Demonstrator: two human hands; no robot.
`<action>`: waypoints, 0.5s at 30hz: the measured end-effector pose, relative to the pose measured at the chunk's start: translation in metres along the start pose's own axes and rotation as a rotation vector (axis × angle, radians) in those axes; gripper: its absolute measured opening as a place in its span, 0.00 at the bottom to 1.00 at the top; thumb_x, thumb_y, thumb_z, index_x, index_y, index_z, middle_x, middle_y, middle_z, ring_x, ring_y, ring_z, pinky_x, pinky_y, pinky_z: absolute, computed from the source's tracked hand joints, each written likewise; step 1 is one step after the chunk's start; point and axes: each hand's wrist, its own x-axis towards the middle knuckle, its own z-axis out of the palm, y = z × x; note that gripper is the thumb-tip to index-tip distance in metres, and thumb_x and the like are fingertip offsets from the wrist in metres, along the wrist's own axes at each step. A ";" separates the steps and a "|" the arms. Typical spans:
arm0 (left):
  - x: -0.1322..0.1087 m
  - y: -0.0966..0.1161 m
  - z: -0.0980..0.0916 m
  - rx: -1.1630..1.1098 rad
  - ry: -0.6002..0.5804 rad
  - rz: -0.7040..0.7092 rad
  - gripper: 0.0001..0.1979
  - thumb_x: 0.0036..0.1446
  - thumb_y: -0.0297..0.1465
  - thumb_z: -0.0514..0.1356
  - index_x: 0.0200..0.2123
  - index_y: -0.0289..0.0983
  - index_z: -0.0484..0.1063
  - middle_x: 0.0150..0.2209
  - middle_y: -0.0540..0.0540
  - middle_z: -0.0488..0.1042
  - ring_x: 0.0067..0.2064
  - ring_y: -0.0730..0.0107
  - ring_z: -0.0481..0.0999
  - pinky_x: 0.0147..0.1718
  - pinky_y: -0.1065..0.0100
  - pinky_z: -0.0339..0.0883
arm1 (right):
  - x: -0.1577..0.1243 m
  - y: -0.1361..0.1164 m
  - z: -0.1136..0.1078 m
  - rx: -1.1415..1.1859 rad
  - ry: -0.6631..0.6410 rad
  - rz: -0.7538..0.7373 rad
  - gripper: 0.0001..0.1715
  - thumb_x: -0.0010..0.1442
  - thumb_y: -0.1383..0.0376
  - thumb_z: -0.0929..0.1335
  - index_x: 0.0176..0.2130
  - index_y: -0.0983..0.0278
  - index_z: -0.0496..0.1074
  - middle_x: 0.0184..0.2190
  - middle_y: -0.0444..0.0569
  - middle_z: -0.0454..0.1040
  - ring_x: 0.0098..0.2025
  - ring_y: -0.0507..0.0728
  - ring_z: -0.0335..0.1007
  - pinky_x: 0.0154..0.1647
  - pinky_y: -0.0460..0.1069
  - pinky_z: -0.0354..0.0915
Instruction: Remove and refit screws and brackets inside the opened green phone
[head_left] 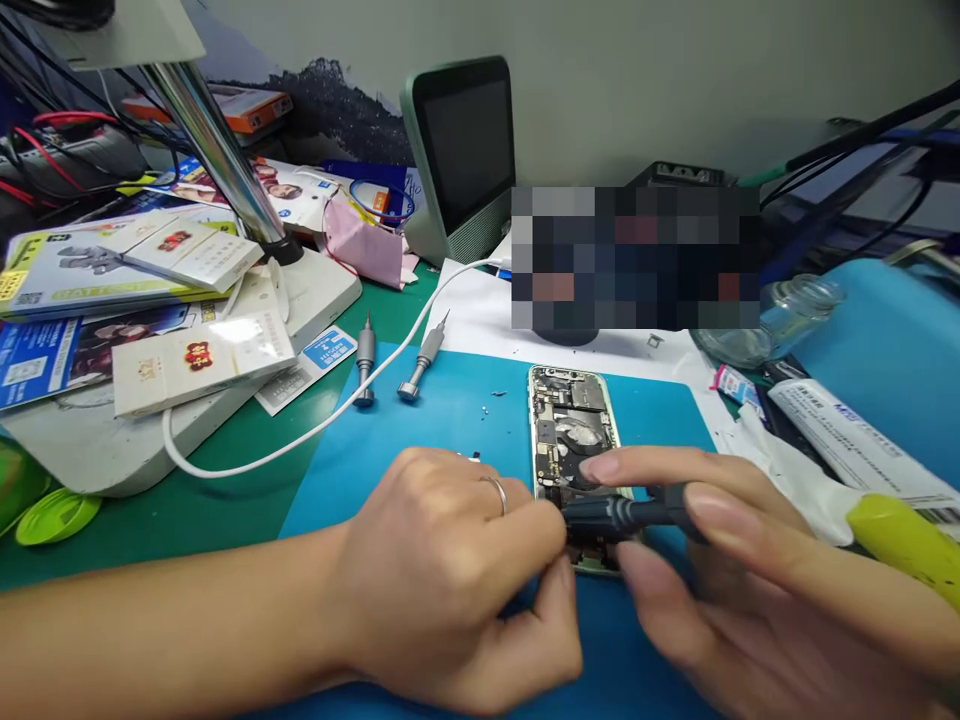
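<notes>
Right now, a phone with its insides showing (574, 425) lies flat on the blue mat (360, 480), and both hands are over its lower end. The left hand (457, 570) is curled up like a fist, with its fingers wrapped on one end of a dark tool (592, 518). The right hand (772, 570) seems to pinch the other end, with one fingertip close over the phone, but blur makes it hard to tell if that finger touches. If the dark tool slipped, I think it could scratch or break the little parts below, because nothing covers them. A bump from a hand could slide the phone too, since nothing seems to hold it down. The tiny bits (487, 409) on the mat look easy to lose if a sleeve or hand brushed them. The phone is a long box shape with a pale, thin rim, and inside it has shiny metal bits and a round silvery patch. The mat looks smooth and flat. Two grey screwdrivers (365, 360) have thin points and round, fat ends. A bendy white cable (300, 437) curves near them, and a clear, round glass jar (799, 305) lies on its side.
</notes>
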 end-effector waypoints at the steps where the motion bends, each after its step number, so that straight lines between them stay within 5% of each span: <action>1: 0.001 -0.002 0.000 0.000 -0.022 -0.019 0.10 0.58 0.26 0.58 0.24 0.38 0.65 0.19 0.54 0.65 0.19 0.74 0.60 0.19 0.62 0.52 | -0.001 0.000 -0.001 -0.015 -0.006 -0.010 0.27 0.64 0.73 0.69 0.59 0.57 0.66 0.46 0.48 0.76 0.42 0.52 0.78 0.41 0.46 0.77; 6: 0.001 -0.006 0.001 0.043 -0.139 -0.064 0.04 0.59 0.27 0.56 0.32 0.37 0.69 0.22 0.55 0.69 0.19 0.73 0.65 0.19 0.61 0.53 | -0.001 0.003 0.001 0.049 0.027 -0.083 0.37 0.60 0.81 0.65 0.64 0.60 0.61 0.48 0.49 0.76 0.48 0.51 0.77 0.47 0.44 0.77; 11: 0.000 -0.006 0.001 0.112 -0.214 -0.094 0.05 0.60 0.28 0.54 0.31 0.39 0.67 0.21 0.54 0.69 0.19 0.71 0.66 0.19 0.61 0.49 | 0.004 0.003 0.003 -0.001 0.022 -0.112 0.25 0.62 0.76 0.70 0.56 0.63 0.66 0.45 0.48 0.73 0.45 0.49 0.75 0.48 0.42 0.76; 15: 0.001 -0.006 0.001 0.114 -0.233 -0.095 0.05 0.60 0.27 0.53 0.31 0.39 0.66 0.21 0.54 0.69 0.19 0.71 0.67 0.19 0.61 0.46 | 0.005 0.003 0.006 0.066 0.061 -0.122 0.38 0.56 0.83 0.69 0.62 0.64 0.64 0.47 0.49 0.72 0.48 0.51 0.74 0.46 0.45 0.77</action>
